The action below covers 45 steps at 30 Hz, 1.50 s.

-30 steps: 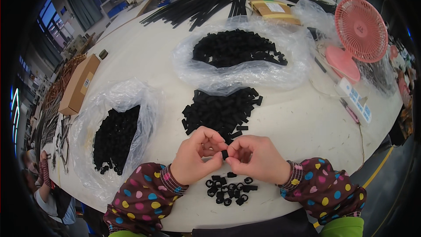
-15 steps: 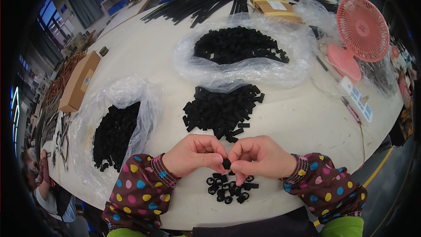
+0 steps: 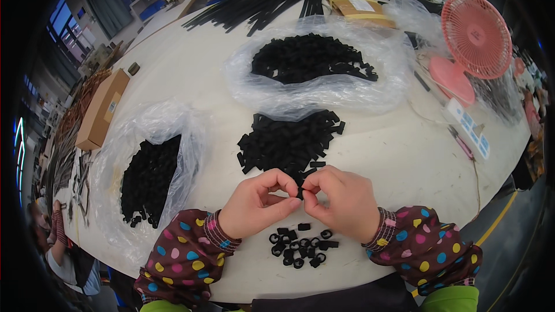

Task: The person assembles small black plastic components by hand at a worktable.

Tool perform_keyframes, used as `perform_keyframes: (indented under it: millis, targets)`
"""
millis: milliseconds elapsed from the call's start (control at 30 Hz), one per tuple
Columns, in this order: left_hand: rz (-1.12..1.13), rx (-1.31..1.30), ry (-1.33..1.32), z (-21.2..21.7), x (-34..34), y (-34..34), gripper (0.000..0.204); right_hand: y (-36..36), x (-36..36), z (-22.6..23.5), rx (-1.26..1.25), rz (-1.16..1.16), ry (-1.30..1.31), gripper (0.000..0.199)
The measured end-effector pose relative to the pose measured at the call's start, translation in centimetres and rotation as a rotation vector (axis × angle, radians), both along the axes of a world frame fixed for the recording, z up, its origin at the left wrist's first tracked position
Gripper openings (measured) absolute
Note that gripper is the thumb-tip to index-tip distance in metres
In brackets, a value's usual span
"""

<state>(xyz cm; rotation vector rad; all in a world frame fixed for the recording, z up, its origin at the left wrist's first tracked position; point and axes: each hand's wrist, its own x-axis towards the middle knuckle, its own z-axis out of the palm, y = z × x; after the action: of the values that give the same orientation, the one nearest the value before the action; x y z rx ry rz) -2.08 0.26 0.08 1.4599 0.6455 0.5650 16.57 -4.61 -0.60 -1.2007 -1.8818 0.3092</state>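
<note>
My left hand (image 3: 257, 203) and my right hand (image 3: 345, 201) meet over the table at the near edge of a loose pile of short black strip pieces (image 3: 288, 141). A small black piece (image 3: 300, 193) sits between the fingertips of both hands, pinched by thumb and forefinger on each side; its shape is mostly hidden. Closer to me, below the hands, lies a small scatter of black pieces (image 3: 303, 244), several of them curled into rings.
Clear plastic bags hold more black pieces, one bag (image 3: 231, 75) at the back and another (image 3: 193, 156) at left. Long black strips (image 3: 260, 3) lie at the far end. A cardboard box (image 3: 104, 110), a pink fan (image 3: 477, 36) and a white power strip (image 3: 467, 128) stand around the edges.
Both hands have moved slightly away from me, toward the pile, uncovering more of the near scatter. The small black piece is now more hidden between the fingertips.
</note>
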Motion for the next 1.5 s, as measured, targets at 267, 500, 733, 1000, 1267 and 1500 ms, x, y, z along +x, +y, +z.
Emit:
perform_keyframes:
  millis: [267, 500, 733, 1000, 1267, 1500]
  targets:
    - [0.124, 0.376, 0.034, 0.8, 0.7, -0.8, 0.015, -0.5, -0.5, -0.2, 0.105, -0.108, -0.069, 0.019]
    - [0.250, 0.629, 0.181, 0.9, 0.3, -1.5, 0.014, -0.6, 0.5, 1.3, -0.324, 0.144, 0.338, 0.010]
    - [0.172, 0.264, 0.069, 0.4, 0.1, -1.0, 0.016, 0.5, 1.3, 1.1, -0.561, 0.299, 0.477, 0.010]
    - [0.261, 0.860, 0.402, 0.2, 0.8, -1.1, 0.014, -0.1, -0.1, 1.1, -0.407, 0.058, 0.178, 0.011]
    - [-0.026, -0.517, -0.162, 1.0, -0.4, 0.5, 0.009, 0.7, 1.3, 1.7, -1.033, 0.345, 0.888, 0.012]
    - [-0.059, -0.309, -0.188, 0.0, -0.4, 0.0, 0.012, 0.4, 1.1, 1.5, -0.998, 0.470, 0.937, 0.010]
